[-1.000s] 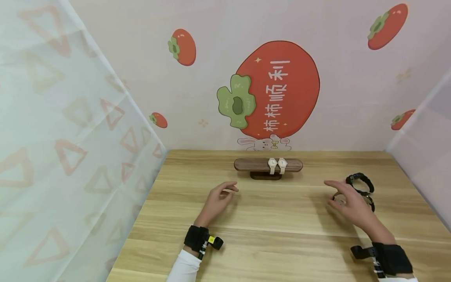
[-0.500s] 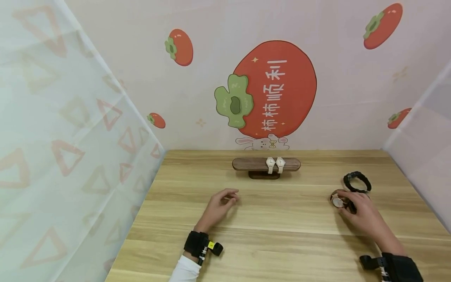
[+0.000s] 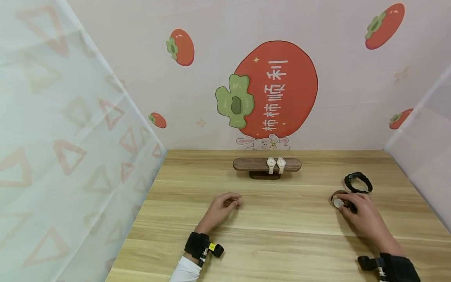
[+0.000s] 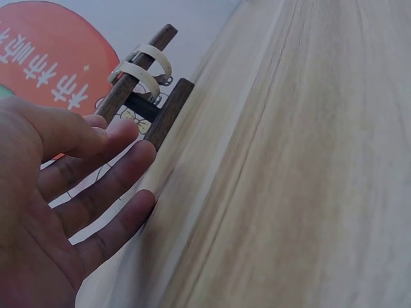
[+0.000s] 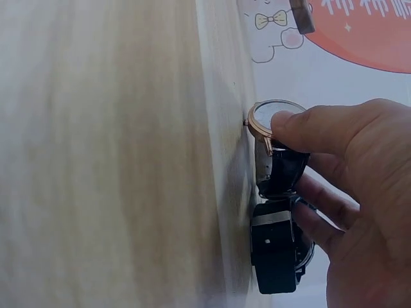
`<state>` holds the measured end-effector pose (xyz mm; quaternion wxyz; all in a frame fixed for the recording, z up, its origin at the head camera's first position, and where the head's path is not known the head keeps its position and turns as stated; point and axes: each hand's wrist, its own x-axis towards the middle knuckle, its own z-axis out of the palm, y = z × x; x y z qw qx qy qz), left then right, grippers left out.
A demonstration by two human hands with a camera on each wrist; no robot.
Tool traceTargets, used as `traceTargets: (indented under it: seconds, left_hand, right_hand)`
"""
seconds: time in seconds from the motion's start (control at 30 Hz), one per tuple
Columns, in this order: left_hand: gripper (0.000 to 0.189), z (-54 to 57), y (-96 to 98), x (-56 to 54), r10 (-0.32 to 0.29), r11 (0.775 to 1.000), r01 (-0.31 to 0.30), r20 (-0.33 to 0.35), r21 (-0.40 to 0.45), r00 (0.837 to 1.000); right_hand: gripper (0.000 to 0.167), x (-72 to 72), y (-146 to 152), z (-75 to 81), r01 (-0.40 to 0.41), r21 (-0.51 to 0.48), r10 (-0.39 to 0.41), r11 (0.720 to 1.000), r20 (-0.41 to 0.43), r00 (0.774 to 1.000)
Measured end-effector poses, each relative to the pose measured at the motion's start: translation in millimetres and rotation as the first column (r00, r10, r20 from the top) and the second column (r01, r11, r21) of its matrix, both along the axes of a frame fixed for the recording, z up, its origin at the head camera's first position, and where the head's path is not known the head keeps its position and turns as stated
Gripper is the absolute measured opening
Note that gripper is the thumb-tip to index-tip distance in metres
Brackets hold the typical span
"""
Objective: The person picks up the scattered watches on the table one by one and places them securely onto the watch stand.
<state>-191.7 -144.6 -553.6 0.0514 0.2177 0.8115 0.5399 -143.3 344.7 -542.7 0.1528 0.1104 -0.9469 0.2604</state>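
My right hand (image 3: pixel 368 215) is at the right side of the table and pinches a wristwatch (image 3: pixel 338 203) with a rose-gold case, pale dial and dark strap. In the right wrist view the thumb presses on the dial of this watch (image 5: pixel 287 168), with fingers behind its strap. Just behind it lies a black wristwatch (image 3: pixel 349 181), its strap closed in a loop. My left hand (image 3: pixel 217 211) hovers over the table left of centre, fingers loosely bent, holding nothing. Beyond it stands a dark wooden watch stand (image 3: pixel 246 164) bearing two cream watches, the left one (image 3: pixel 271 163) close beside the right one (image 3: pixel 281 163).
The wood-grain table (image 3: pixel 282 235) ends at a back wall (image 3: pixel 345 129) printed with persimmons. A pale side wall (image 3: pixel 88 164) borders it on the left, another (image 3: pixel 430 129) on the right. The stand sits near the back edge.
My right hand has come down onto the rose-gold watch and now pinches it. My left hand has shifted slightly nearer to me, still holding nothing. The stand and its watches stay put.
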Motion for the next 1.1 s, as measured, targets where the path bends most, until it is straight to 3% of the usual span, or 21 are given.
traceTargets:
  seconds: [0.57,1.1]
  left_hand:
    - [0.026,-3.6,3.3,0.5,-0.007,1.0,0.007,-0.014,0.006,1.0]
    - [0.025,-0.3,9.9,1.4,0.013,1.0,-0.013,0.01,0.007,1.0]
  right_hand:
    - [0.039,-2.2,-3,2.0,-0.013,0.018,0.013,1.0,-0.007,1.0]
    - [0.04,-5.5,-10,1.6,-0.026,0.024,0.028,0.999,-0.059,0.998]
